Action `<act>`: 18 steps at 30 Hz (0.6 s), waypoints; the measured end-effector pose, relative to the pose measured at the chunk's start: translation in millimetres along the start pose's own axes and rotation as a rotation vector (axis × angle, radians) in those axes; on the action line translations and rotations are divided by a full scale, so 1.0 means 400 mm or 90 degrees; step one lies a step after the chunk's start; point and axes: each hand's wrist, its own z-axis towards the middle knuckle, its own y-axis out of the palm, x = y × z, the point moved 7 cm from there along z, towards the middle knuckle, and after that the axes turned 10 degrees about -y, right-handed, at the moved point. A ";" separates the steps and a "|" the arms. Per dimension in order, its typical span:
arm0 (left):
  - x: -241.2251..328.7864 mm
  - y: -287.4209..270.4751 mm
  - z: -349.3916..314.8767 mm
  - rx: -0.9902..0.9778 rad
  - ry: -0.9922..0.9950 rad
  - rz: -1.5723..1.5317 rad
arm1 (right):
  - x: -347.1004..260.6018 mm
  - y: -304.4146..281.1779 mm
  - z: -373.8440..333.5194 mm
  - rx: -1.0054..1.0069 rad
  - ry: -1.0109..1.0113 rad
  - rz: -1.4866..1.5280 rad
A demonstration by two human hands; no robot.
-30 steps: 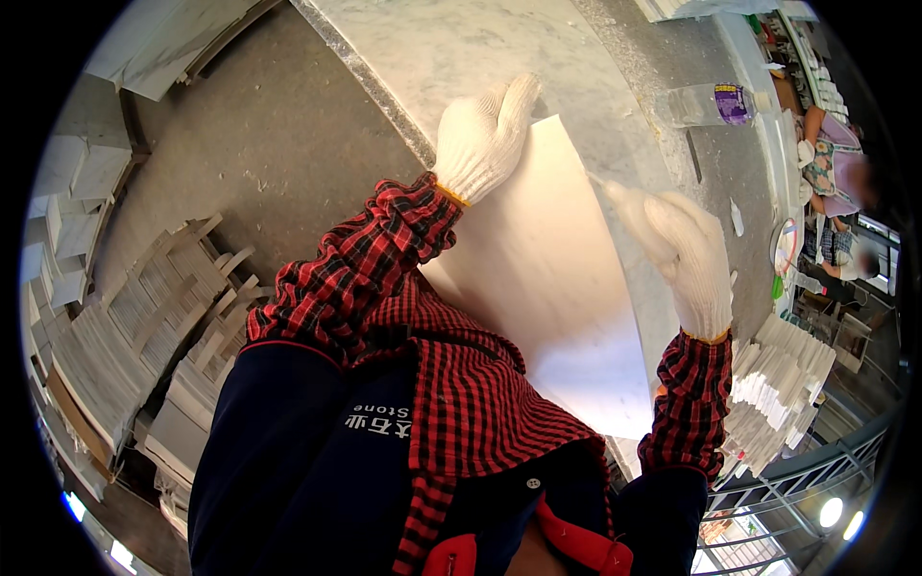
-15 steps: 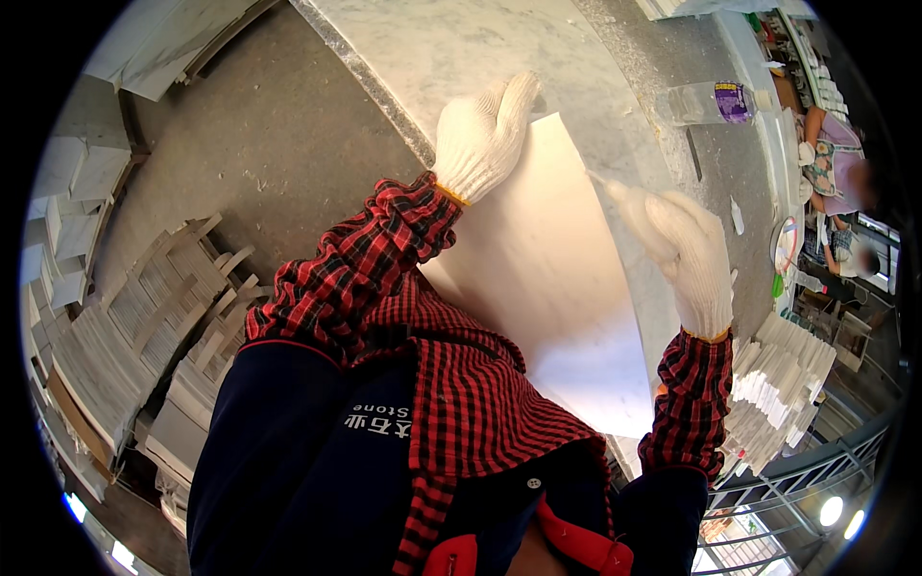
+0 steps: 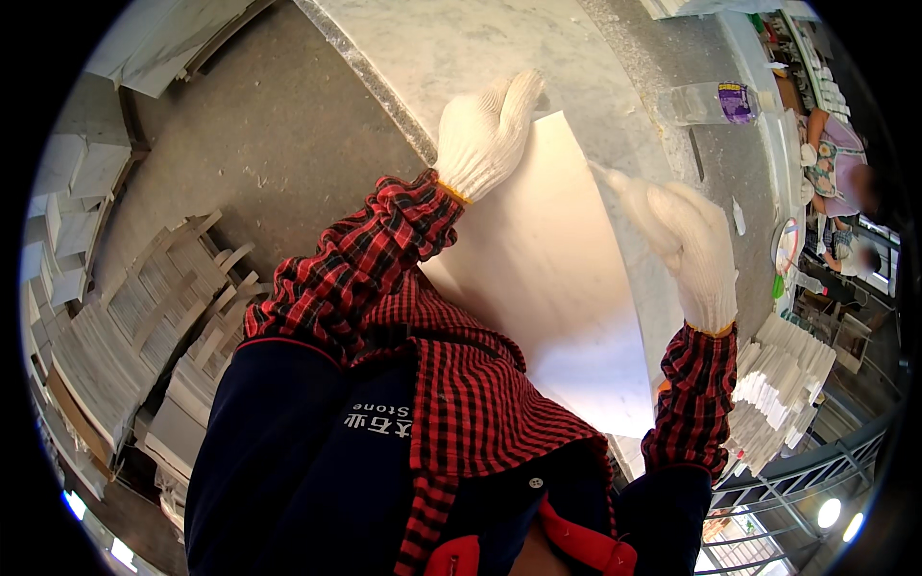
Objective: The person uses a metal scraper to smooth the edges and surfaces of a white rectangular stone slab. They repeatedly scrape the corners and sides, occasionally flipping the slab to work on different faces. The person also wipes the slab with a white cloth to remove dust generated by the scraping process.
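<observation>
Concrete floor (image 3: 259, 125) stretches away on my left in a stone workshop, with strapped stacks of marble tiles (image 3: 106, 355) along the lower left, and more white stone strips (image 3: 778, 384) piled on the right. Before me runs a worktop of pale, grey-veined marble (image 3: 423, 38), its near edge rough. Across it, at my waist, lies a glossy white marble tile (image 3: 567, 250), its narrow corner pointing away from me and its near part hidden behind my red-and-black checked apron (image 3: 461, 413); light from a window or lamp glares off its lower right.

Both my hands wear white knitted gloves. My left hand (image 3: 487, 134) rests against the tile's upper left side, thumb laid along the outside; the fingertips are hidden, so I cannot tell how firmly it grips. My right hand (image 3: 677, 226) is beside the right edge, fingers drawn narrowly together and slightly blurred; whether they pinch something slim, I cannot tell.

Little has changed over the last second: my right wrist has edged a touch farther forward, while the tile and my left hand have stayed put. I judge that the left steadies the piece while the right works along its edge.

A clear plastic bottle with a purple label (image 3: 715, 104) lies beyond.
</observation>
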 end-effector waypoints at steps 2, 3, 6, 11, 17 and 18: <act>-0.004 -0.001 0.000 0.000 -0.008 -0.003 | 0.005 0.000 0.001 -0.001 0.067 0.044; -0.003 -0.002 0.000 0.001 -0.004 -0.003 | 0.009 -0.001 0.001 0.003 0.107 0.072; -0.001 -0.002 -0.001 0.002 0.005 -0.002 | 0.010 0.001 0.001 0.005 0.133 0.092; 0.006 -0.002 0.003 0.026 0.079 0.026 | -0.017 0.000 0.014 -0.017 0.036 0.017; 0.015 0.000 0.000 0.015 0.055 0.044 | -0.023 -0.001 0.009 0.008 -0.102 -0.061; 0.017 -0.001 -0.001 0.017 0.061 0.042 | -0.023 -0.001 0.007 0.005 -0.065 -0.033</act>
